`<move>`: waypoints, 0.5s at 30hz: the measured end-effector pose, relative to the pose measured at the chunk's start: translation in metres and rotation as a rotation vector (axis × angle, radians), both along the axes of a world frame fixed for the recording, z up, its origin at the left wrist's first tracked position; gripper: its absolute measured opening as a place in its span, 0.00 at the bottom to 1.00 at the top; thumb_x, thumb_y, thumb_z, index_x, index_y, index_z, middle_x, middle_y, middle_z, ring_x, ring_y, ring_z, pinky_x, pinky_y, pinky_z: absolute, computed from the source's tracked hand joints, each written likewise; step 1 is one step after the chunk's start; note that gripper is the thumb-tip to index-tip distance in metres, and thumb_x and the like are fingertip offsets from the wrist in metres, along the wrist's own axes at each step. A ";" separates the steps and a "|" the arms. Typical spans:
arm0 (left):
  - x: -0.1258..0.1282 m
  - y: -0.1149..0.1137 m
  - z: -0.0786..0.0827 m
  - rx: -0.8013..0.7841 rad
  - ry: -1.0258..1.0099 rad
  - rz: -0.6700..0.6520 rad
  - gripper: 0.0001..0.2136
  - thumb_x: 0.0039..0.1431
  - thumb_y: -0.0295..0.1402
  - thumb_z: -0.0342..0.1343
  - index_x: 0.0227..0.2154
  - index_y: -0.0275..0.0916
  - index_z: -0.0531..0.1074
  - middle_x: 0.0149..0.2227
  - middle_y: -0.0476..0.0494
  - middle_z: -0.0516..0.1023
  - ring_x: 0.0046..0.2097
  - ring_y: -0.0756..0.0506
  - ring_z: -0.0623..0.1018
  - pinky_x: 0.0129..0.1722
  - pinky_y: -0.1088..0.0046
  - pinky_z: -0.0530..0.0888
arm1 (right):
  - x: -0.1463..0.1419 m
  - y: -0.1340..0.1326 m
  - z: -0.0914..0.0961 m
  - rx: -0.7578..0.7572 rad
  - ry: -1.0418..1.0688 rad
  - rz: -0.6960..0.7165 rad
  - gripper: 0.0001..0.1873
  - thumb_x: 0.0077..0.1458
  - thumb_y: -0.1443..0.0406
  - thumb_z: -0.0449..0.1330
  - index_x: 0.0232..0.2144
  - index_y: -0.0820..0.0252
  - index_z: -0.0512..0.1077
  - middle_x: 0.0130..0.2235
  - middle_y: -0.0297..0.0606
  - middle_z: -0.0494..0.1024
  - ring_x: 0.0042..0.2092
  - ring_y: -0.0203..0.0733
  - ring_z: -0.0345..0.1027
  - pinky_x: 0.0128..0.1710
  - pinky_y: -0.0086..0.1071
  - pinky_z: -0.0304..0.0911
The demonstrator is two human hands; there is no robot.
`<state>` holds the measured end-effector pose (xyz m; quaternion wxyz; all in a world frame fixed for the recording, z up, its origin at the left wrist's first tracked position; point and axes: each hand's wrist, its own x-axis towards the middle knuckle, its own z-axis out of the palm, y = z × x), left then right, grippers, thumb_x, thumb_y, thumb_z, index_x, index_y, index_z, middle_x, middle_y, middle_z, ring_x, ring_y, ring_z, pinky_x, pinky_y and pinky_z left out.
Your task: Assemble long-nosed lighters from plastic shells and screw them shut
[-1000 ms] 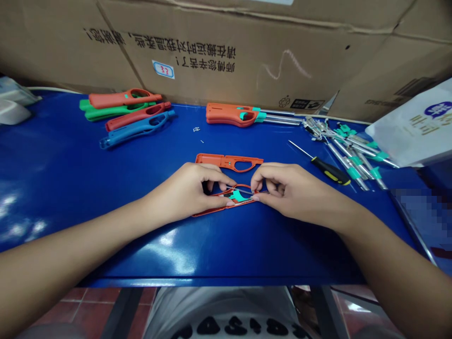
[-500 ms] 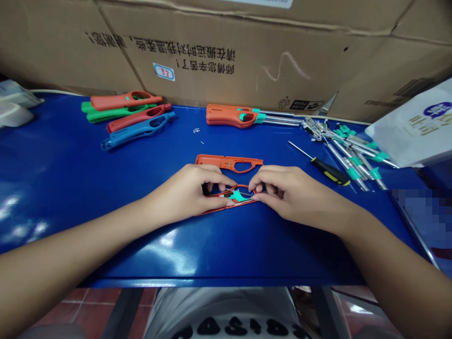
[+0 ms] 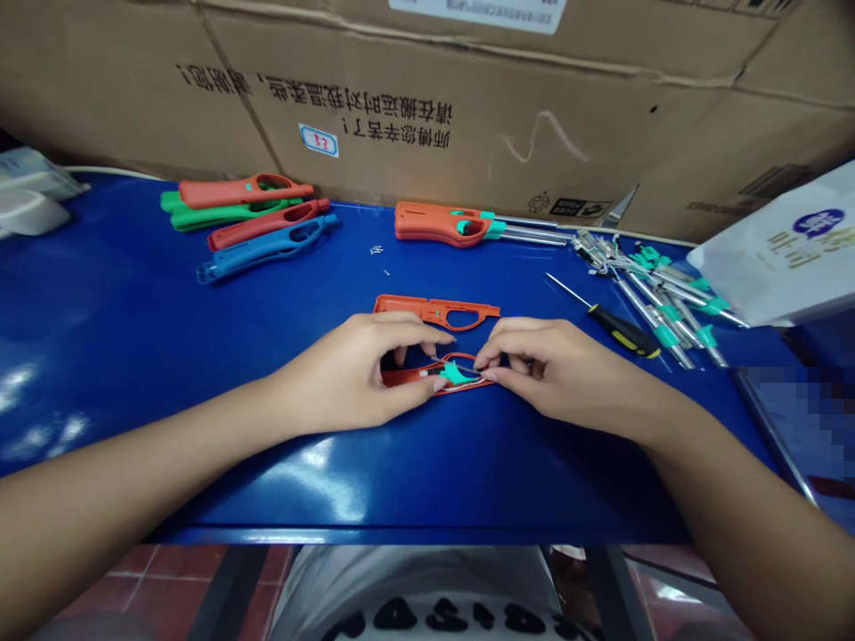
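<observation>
A small assembly workshop, by the look of its blue tabletop: an opened orange lighter casing at the centre, a screwdriver at three o'clock, metal lighter barrels just above it, tiny screws at eleven, coloured lighter casings at ten, a cardboard carton behind at twelve.

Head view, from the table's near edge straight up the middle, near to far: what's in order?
Open orange shell with green trigger → loose orange half-shell → orange lighters → cardboard box.
</observation>
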<state>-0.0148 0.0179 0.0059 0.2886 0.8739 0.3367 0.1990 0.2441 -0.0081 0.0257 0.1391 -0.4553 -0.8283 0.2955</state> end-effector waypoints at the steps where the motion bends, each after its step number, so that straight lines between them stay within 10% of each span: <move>1: 0.000 -0.002 0.002 0.033 0.015 -0.008 0.21 0.59 0.38 0.64 0.54 0.40 0.76 0.48 0.44 0.82 0.41 0.46 0.81 0.39 0.71 0.77 | 0.001 0.000 0.001 0.005 -0.003 -0.006 0.06 0.63 0.67 0.59 0.38 0.57 0.77 0.34 0.31 0.73 0.27 0.29 0.59 0.29 0.28 0.57; 4: -0.001 -0.007 0.004 0.138 0.090 -0.057 0.21 0.60 0.39 0.64 0.54 0.39 0.75 0.51 0.42 0.80 0.51 0.40 0.79 0.50 0.64 0.76 | 0.007 0.003 0.003 0.014 0.001 -0.049 0.06 0.63 0.64 0.60 0.37 0.56 0.78 0.35 0.31 0.73 0.27 0.29 0.58 0.28 0.28 0.55; 15: 0.001 -0.006 -0.002 0.052 0.017 -0.037 0.16 0.61 0.29 0.63 0.52 0.38 0.77 0.42 0.44 0.79 0.41 0.46 0.79 0.40 0.70 0.76 | 0.014 0.014 0.004 -0.252 -0.123 -0.219 0.13 0.54 0.54 0.66 0.27 0.55 0.79 0.24 0.30 0.71 0.26 0.34 0.59 0.27 0.32 0.54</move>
